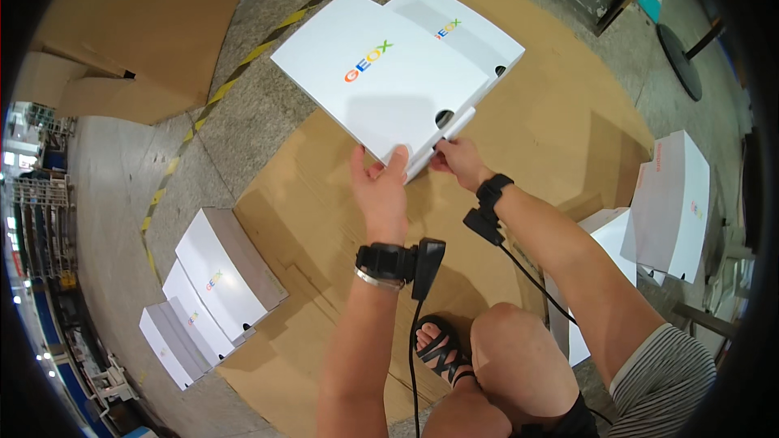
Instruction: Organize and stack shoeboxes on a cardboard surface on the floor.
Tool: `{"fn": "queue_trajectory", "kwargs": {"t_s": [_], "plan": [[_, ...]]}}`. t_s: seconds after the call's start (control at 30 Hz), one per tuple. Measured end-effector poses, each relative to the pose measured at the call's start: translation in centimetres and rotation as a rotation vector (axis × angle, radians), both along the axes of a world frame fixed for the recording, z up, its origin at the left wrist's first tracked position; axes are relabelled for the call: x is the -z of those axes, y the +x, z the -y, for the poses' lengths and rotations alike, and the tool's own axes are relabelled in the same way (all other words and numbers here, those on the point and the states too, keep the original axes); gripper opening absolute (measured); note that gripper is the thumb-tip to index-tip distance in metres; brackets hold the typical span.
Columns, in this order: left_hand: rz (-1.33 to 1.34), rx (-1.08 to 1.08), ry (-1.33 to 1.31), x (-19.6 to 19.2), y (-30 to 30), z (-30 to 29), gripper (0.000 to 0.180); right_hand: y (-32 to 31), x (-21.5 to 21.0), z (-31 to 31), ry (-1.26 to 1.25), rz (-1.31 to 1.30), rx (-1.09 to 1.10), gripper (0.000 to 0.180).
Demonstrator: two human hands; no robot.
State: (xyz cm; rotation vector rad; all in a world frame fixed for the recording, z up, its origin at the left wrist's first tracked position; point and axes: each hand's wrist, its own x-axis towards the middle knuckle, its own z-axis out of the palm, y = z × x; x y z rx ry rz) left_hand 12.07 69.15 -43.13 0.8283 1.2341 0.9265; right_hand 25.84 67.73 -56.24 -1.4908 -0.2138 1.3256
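While the left hand (380, 186) grasps the near corner of a white box (385, 85), thumb on top, the right hand (461, 164) has its fingers at the front lip (462, 120); whether they close on it, cannot tell. Box lies over the far edge of the cardboard sheet (560, 113), overlapping a second box (475, 28). Best handled, I'd judge, by steadying that corner and working the lip evenly, without creasing.
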Motion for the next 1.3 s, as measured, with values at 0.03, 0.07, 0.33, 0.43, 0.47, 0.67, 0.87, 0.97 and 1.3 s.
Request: {"fn": "queue_trajectory", "kwargs": {"t_s": [0.03, 0.07, 0.33, 0.43, 0.47, 0.67, 0.87, 0.97, 1.3], "plan": [[0.004, -0.002, 0.002, 0.3, -0.1, 0.6, 0.060, -0.3, -0.1, 0.8, -0.013, 0.016, -0.004, 0.019], [0.000, 0.014, 0.025, 0.9, -0.2, 1.6, 0.058, -0.4, -0.3, 2.0, -0.030, 0.019, 0.017, 0.018], [0.037, 0.126, 0.128, 0.1, -1.9, 8.7, 0.063, -1.6, -1.0, 9.3, -0.024, -0.021, 0.002, 0.024], [-0.015, 0.121, 0.114, 0.4, -1.6, 9.0, 0.059, -0.6, -0.8, 9.9, -0.011, -0.017, -0.026, 0.026], [-0.024, 0.131, 0.105, 0.5, -1.5, 9.1, 0.060, 0.1, -1.3, 10.3, -0.044, -0.041, -0.100, 0.025], [0.009, 0.124, 0.098, 0.0, -1.4, 9.0, 0.060, 12.8, -0.5, 10.0, -0.125, 0.336, -0.353, 0.019], [-0.074, 0.071, 0.098, 0.3, -3.7, 9.0, 0.055, 13.5, -2.8, -1.9, 0.063, 0.681, -0.403, 0.041], [-0.086, 0.107, 0.016, 1.0, -3.7, 8.9, 0.069, 12.8, -4.4, -2.5, -0.150, 0.599, -0.371, 0.065], [0.361, 0.203, -0.218, 3.7, -0.2, 10.4, 0.090, 20.7, 1.8, 3.6, -0.097, 0.486, -0.286, 0.028]]}}
